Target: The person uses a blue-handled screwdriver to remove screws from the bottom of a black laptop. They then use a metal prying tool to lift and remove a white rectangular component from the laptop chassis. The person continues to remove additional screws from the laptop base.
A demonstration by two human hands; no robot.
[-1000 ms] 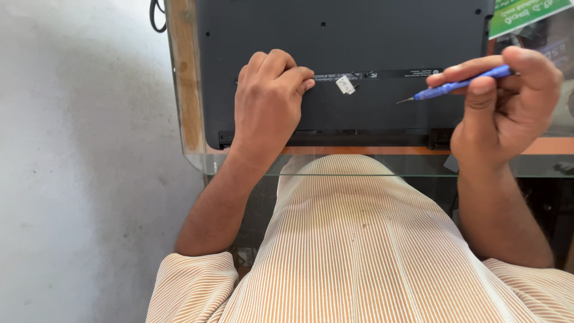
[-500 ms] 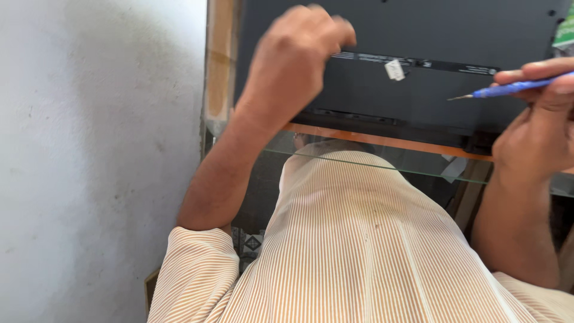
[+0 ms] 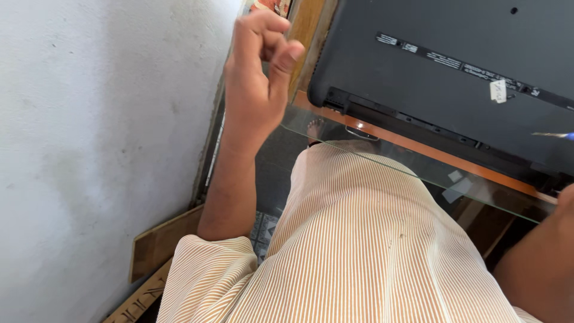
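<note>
A dark grey laptop [image 3: 442, 101] lies bottom up on a glass tabletop [image 3: 412, 170], with a small white sticker [image 3: 498, 91] on its underside. My left hand [image 3: 258, 66] is raised off the laptop, left of its corner, with the fingers curled and the thumb pressed to the forefinger; whether something tiny sits between them is unclear. Only the metal tip of a blue screwdriver [image 3: 551, 135] pokes in at the right edge, above the laptop. My right hand is almost wholly out of frame; its wrist [image 3: 565, 200] and forearm show at the lower right.
A white wall [image 3: 89, 149] fills the left side. Along the table's left side runs a wooden frame edge [image 3: 306, 30]. Wooden boards [image 3: 158, 242] lean low against the wall. My striped orange shirt [image 3: 359, 251] covers the lower middle. A bare foot [image 3: 314, 128] shows through the glass.
My left hand has lifted off the laptop and closed into a pinch. The view has swung left and closer, so my right hand with the screwdriver has slid almost out of frame.
</note>
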